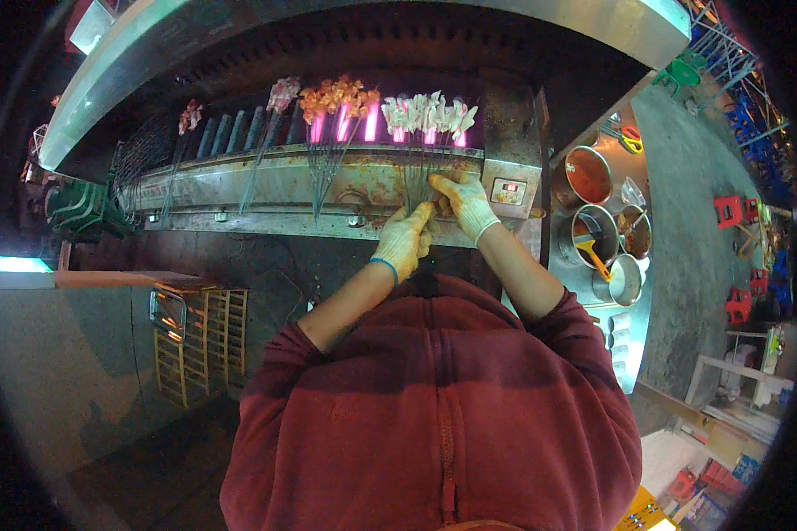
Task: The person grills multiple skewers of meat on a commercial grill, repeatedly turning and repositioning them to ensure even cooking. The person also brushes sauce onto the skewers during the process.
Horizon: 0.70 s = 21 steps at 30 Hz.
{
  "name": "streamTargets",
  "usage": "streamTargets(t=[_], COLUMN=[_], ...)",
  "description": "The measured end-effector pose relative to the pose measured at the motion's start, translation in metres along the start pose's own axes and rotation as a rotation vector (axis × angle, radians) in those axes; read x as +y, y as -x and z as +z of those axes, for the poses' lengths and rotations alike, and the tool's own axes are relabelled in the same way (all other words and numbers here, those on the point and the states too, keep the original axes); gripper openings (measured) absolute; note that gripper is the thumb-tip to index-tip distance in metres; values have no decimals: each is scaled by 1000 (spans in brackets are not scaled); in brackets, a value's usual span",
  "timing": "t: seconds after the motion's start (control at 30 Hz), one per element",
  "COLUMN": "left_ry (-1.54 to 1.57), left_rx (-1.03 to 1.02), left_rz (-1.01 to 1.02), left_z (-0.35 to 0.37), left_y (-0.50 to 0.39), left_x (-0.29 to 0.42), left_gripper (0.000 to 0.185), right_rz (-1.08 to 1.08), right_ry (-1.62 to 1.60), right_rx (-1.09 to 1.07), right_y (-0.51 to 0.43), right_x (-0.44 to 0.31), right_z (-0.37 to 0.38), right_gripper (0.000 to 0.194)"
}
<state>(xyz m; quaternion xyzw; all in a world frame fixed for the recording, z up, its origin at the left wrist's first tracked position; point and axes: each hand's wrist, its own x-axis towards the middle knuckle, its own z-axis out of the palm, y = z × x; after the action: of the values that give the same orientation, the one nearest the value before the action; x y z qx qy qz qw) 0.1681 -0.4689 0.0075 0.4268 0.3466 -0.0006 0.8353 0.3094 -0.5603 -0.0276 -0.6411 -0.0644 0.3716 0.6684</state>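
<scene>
My two hands, in cream work gloves, are side by side at the front of a metal grill [385,176]. My left hand [402,242] is closed around the lower ends of a bunch of thin skewers [415,176]. Slightly higher and to the right, my right hand [465,202] pinches the same bunch. Pale meat pieces [428,114] on the far ends lie over glowing pink heating bars. To their left rests a fan of skewers with orange-red meat [339,98]. Pinkish raw meat [283,93] sits farther left, with another small bunch [190,116] beyond it.
A control box [509,189] closes the grill's right end. On the steel counter at right stand a pot of red sauce [588,176], a pot [584,219] with a yellow-handled brush [591,257], and orange-handled scissors [631,139]. A hood edge [106,99] arches above. A yellow rack [199,345] stands lower left.
</scene>
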Motion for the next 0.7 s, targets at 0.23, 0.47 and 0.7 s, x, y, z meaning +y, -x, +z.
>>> streamTargets(t=[0.23,0.47,0.7], left_ry=[56,122,121], left_rx=[-51,-52,-32], left_rz=[-20,-28,-33], left_z=[-1,-9,-2], left_y=[-3,-11,0], left_x=[-2,-11,-1], left_gripper=[18,20,27], right_rz=[-3,-5,108], right_ry=[-20,-7,-238], right_rx=[38,24,-50], right_y=[10,6,3], right_x=[-8,4,-6], right_z=[4,1,7], right_gripper=[27,24,36])
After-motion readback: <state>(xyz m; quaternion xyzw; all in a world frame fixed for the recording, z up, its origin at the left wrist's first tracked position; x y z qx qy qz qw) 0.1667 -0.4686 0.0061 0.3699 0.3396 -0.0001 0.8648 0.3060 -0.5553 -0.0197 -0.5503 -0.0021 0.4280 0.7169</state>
